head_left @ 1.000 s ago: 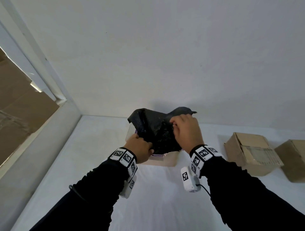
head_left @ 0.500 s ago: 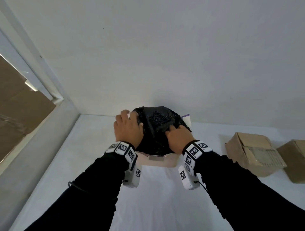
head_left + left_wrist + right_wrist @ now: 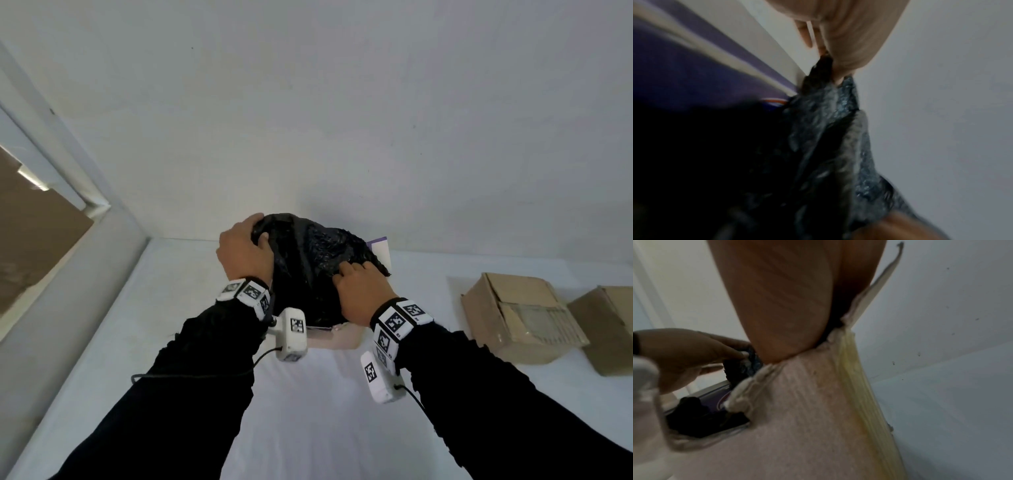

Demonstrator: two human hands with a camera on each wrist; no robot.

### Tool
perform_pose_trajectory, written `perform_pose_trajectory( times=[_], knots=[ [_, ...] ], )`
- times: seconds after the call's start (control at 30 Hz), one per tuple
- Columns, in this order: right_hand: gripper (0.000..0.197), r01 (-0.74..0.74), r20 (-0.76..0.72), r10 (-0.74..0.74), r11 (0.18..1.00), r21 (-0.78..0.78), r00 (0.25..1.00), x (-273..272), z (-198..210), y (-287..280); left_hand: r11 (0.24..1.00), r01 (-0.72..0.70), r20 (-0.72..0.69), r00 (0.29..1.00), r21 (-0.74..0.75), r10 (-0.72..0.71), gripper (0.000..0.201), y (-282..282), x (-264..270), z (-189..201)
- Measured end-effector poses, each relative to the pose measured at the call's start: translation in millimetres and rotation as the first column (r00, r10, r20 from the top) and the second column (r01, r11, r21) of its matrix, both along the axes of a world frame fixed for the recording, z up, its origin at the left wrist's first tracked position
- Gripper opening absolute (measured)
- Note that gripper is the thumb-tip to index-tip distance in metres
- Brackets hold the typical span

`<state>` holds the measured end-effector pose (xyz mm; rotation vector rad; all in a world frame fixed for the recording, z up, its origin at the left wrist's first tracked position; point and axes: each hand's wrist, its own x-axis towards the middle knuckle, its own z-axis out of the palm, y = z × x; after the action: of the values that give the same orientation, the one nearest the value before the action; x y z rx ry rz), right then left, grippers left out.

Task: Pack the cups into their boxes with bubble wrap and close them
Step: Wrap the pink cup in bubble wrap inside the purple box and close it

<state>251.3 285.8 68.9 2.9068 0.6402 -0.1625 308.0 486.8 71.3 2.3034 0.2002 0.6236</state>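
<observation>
A: White cloth covers the table (image 3: 301,411), which runs to the white wall (image 3: 342,102) at the far side. What stands on it?

B: Two closed brown cardboard boxes sit at the right, one (image 3: 520,318) nearer the middle and another (image 3: 609,329) just beside it at the edge of view.

A: And at the centre?

B: A pale cardboard box with purple printing (image 3: 337,337) stands open at the far middle. A crumpled sheet of black bubble wrap (image 3: 308,267) bulges up out of it, its lower part down inside the box.

A: The cup?

B: I cannot see it; the wrap hides whatever is under it.

A: The hands?

B: The left hand (image 3: 244,251) grips the wrap's far left top, fingers curled over it. The right hand (image 3: 359,294) presses on the wrap's near right side, at the box's right wall. Whether its fingers pinch the wrap, I cannot tell.
</observation>
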Motion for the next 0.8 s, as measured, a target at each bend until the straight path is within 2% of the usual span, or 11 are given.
perform_pose_trajectory(
  times=[0.07, 0.1, 0.2, 0.3, 0.37, 0.4, 0.5, 0.53, 0.6, 0.67, 0.8],
  knots=[
    [0.026, 0.026, 0.020, -0.028, 0.998, 0.061, 0.999, -1, 2, 0, 0.978, 0.122, 0.150, 0.978, 0.172, -0.148, 0.038, -5, -8, -2],
    [0.025, 0.053, 0.046, -0.058, 0.992, 0.111, 0.997, -2, 4, 0, 0.952, 0.212, 0.149, 0.957, 0.219, -0.248, 0.040, -9, -12, -3],
    [0.032, 0.118, 0.163, -0.148, 0.977, 0.179, 0.976, -1, 5, -2, 0.854, 0.405, -0.054, 0.910, 0.325, -0.411, 0.040, -18, -23, -9],
    [0.042, 0.203, 0.235, -0.233, 0.969, 0.143, 0.944, 1, 0, -2, 0.743, 0.499, -0.244, 0.867, 0.446, -0.435, 0.034, -20, -21, -14],
    [0.040, 0.230, 0.237, -0.249, 0.967, 0.106, 0.939, 4, 3, 1, 0.653, 0.532, -0.337, 0.847, 0.538, -0.412, 0.035, -24, -21, -9],
    [0.036, 0.222, 0.222, -0.238, 0.970, 0.095, 0.946, 5, 6, 3, 0.635, 0.539, -0.362, 0.842, 0.553, -0.400, 0.040, -26, -20, -7],
    [0.035, 0.206, 0.196, -0.235, 0.966, 0.158, 0.952, 12, 6, 1, 0.665, 0.569, -0.435, 0.815, 0.484, -0.382, 0.063, -28, -19, -1],
    [0.036, 0.205, 0.209, -0.245, 0.959, 0.194, 0.947, 14, 6, 0, 0.652, 0.584, -0.454, 0.804, 0.484, -0.384, 0.060, -27, -18, -1],
    [0.041, 0.174, 0.232, -0.241, 0.946, 0.275, 0.942, 17, 6, 1, 0.549, 0.613, -0.471, 0.789, 0.568, -0.394, 0.040, -23, -14, -3],
    [0.040, 0.115, 0.258, -0.181, 0.960, 0.254, 0.949, 21, 0, 2, 0.488, 0.597, -0.460, 0.802, 0.637, -0.381, 0.032, -21, -15, -6],
    [0.027, 0.075, 0.234, -0.106, 0.988, 0.139, 0.966, 27, -9, 5, 0.552, 0.520, -0.386, 0.854, 0.652, -0.348, 0.047, -31, -17, -13]
  ],
)
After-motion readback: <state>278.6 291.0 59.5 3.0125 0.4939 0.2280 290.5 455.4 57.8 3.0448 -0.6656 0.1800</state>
